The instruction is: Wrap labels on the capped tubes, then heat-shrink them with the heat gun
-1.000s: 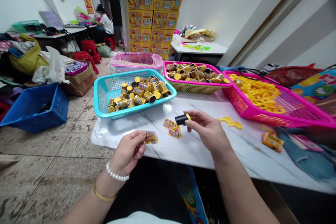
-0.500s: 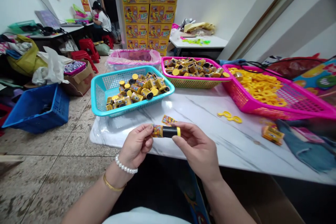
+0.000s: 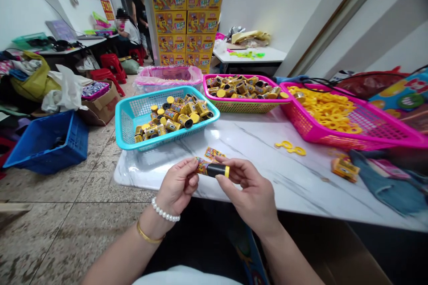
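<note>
Between my hands I hold a small black tube point(image 3: 216, 170) with a yellow end. A colourful printed label point(image 3: 202, 166) covers or adjoins its left part; I cannot tell how far it is stuck down. My left hand point(image 3: 179, 182) is closed, thumb and fingers pinching the label end. My right hand point(image 3: 250, 191) is closed on the tube near its yellow end, thumb below and fingers behind. Just behind the tube, a loose printed label sheet point(image 3: 212, 153) lies on the white marbled table point(image 3: 254, 142), partly hidden by my right fingers.
A turquoise basket point(image 3: 125, 118) and a pink basket point(image 3: 247, 106) hold many labelled tubes. At right, another pink basket point(image 3: 381, 127) holds yellow ring-shaped pieces. One yellow ring piece point(image 3: 290, 147) and a small printed box point(image 3: 346, 169) lie on the table. Two people stand and sit far back.
The tube has gone from nearly level to tilted, its left end higher. My right thumb has moved slightly left along it, and my left hand slightly right. The view has shifted a little.
</note>
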The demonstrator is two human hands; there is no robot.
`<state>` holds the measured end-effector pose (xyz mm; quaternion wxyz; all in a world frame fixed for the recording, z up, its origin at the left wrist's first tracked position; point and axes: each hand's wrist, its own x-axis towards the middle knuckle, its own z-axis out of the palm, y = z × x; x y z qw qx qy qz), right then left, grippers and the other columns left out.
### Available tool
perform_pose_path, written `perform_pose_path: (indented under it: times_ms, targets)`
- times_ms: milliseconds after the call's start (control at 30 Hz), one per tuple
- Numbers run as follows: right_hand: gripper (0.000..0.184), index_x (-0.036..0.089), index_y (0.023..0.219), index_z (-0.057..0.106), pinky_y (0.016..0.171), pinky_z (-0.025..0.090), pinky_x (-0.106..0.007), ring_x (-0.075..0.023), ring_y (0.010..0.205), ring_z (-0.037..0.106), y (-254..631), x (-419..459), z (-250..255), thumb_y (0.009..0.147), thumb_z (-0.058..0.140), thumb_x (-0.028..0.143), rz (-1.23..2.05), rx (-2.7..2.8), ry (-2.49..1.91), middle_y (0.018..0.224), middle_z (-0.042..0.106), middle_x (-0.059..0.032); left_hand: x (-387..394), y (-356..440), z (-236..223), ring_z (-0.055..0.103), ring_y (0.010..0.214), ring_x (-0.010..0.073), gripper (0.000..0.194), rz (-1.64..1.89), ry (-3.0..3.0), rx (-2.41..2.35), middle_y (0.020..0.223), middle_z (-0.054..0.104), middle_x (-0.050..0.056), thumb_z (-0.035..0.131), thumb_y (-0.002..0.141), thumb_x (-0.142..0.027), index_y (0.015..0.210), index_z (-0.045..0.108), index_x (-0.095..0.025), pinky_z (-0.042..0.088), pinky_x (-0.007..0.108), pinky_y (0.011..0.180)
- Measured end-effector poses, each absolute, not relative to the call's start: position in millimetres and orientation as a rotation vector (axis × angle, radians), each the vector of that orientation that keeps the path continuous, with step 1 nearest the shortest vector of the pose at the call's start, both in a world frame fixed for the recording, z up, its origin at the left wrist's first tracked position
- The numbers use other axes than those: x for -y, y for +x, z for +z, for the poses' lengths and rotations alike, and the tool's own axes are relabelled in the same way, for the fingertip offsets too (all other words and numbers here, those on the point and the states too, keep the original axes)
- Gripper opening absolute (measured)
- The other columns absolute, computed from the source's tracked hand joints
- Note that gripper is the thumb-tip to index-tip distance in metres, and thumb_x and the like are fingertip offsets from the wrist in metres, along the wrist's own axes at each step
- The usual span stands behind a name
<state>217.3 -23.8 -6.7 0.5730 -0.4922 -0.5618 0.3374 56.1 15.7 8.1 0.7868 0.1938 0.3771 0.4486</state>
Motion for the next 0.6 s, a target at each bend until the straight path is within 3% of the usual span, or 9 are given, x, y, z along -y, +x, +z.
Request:
perform_pose_path:
  times_ms: [200, 300, 400, 500, 600]
  targets:
    - [0.027, 0.025, 0.106, 0.063, 0.085, 0.06, -0.028, -0.015, 0.09, 0.072, 222, 26, -12, 0.082, 0.073, 0.02, 0.56, 1.435, -1.137, 0.101, 0.073, -0.0024, -9, 55, 2, 0.033, 0.042, 0.0004, 0.043, 0.999, 0.533, -0.87, 0.049, 0.045, -0.007, 0.091, 0.057, -0.039, 0.077, 0.067, -0.01, 0.014, 0.012, 0.037]
    - [0.028, 0.026, 0.105, 0.065, 0.082, 0.059, -0.026, -0.0149, 0.092, 0.069, 222, 26, -14, 0.08, 0.076, 0.019, 0.517, 1.391, -1.068, 0.099, 0.07, -0.0019, -6, 50, 2, 0.045, 0.053, 0.0019, 0.044, 1.091, 0.608, -0.923, 0.068, 0.059, -0.001, 0.091, 0.06, -0.037, 0.09, 0.072, -0.011, 0.031, 0.012, 0.044]
    - [0.03, 0.027, 0.106, 0.066, 0.073, 0.058, -0.023, -0.0152, 0.092, 0.066, 223, 27, -14, 0.08, 0.076, 0.017, 0.61, 1.428, -0.961, 0.101, 0.067, -0.0026, -8, 45, 5, 0.061, 0.075, 0.0102, 0.053, 1.022, 0.764, -0.822, 0.1, 0.068, 0.005, 0.091, 0.062, -0.035, 0.107, 0.072, -0.017, 0.049, 0.02, 0.062]
    - [0.033, 0.029, 0.112, 0.069, 0.069, 0.059, -0.024, -0.0167, 0.096, 0.065, 224, 30, -12, 0.082, 0.073, 0.015, 0.648, 1.522, -0.945, 0.111, 0.063, -0.005, -10, 41, 7, 0.063, 0.075, 0.0125, 0.045, 0.849, 0.907, -0.696, 0.091, 0.071, 0.005, 0.091, 0.062, -0.03, 0.1, 0.073, -0.014, 0.051, 0.025, 0.07]
    - [0.041, 0.033, 0.12, 0.07, 0.081, 0.06, -0.03, -0.0184, 0.102, 0.065, 224, 33, -9, 0.083, 0.071, 0.012, 0.571, 1.632, -0.961, 0.114, 0.061, -0.0056, -10, 42, 8, 0.063, 0.075, 0.0119, 0.037, 0.799, 0.943, -0.711, 0.084, 0.071, 0.004, 0.091, 0.06, -0.025, 0.09, 0.073, -0.013, 0.05, 0.024, 0.073]
